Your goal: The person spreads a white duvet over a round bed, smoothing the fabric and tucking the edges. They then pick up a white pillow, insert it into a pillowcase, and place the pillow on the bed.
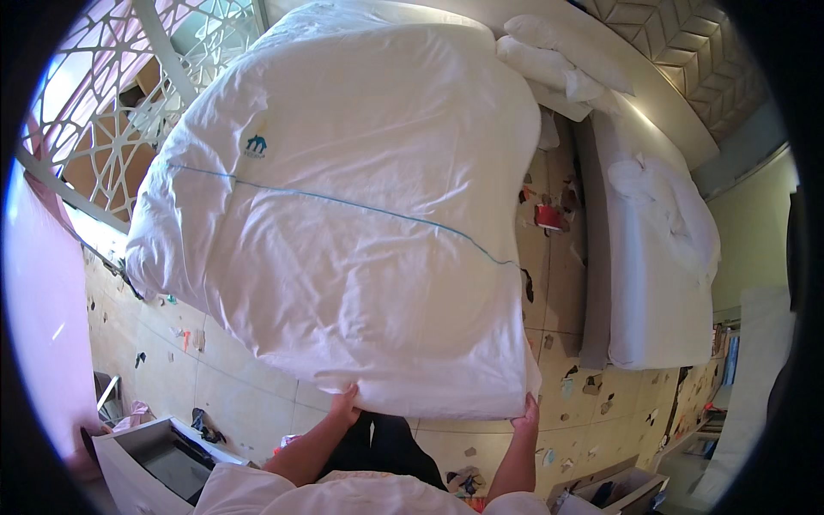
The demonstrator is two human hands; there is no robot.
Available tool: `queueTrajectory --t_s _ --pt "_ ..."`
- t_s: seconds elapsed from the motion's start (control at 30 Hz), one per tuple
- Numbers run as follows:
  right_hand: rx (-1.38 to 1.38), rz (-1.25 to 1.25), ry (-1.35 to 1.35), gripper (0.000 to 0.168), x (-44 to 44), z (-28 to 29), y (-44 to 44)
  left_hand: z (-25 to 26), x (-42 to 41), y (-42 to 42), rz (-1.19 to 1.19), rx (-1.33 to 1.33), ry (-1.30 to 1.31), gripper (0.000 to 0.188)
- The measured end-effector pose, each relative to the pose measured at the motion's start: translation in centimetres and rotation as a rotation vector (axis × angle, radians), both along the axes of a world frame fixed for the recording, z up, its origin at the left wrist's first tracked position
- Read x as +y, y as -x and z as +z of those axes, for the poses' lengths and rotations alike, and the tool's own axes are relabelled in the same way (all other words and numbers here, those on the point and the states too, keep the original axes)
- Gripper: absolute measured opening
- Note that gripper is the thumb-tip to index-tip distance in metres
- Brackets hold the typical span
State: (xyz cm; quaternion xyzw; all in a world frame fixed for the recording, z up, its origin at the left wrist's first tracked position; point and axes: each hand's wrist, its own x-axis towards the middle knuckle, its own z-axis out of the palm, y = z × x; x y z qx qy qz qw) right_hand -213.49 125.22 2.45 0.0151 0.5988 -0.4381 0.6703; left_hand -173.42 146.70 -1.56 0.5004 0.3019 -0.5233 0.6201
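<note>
A broad white duvet or bed cover [386, 277] spreads over the bed before me, with loose wrinkles and a small blue-green logo at its left. A thin blue line [360, 206] crosses it from the left side to the right edge; whether it is a cord or a stripe I cannot tell. My left hand [346, 405] grips the cover's near edge, thumb on top. At the near right corner, my right hand [526, 414] pinches the fabric. The near edge is held up in front of my legs, and the fingers beneath it are partly hidden.
A second bed [656, 270] with rumpled white bedding stands at right. Pillows [553, 58] lie at the far right. Scraps litter the tiled floor [244, 380], with a red item [548, 217] between the beds. Drawers [161, 457] stand near my left; a lattice screen [103, 141] is at far left.
</note>
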Motion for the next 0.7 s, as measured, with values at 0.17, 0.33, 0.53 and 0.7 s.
queueTrajectory --t_s 0.17,0.33,0.53,0.7 --pt "-0.006 0.358 0.005 0.041 -0.6 0.7 3.3 2.5 -1.2 0.1 -0.032 0.019 0.074 0.039" --pt "0.18 0.042 0.136 0.033 1.9 0.2 6.3 10.1 -1.4 1.3 -0.191 -0.123 0.131 0.043" --pt "-0.017 -0.242 0.028 0.026 4.9 -6.7 6.4 0.8 0.1 2.7 -0.219 -0.063 -0.206 0.039" --pt "0.229 0.083 -0.098 0.019 4.4 -8.3 6.5 2.4 -1.7 2.1 -0.266 0.011 -0.07 0.036"
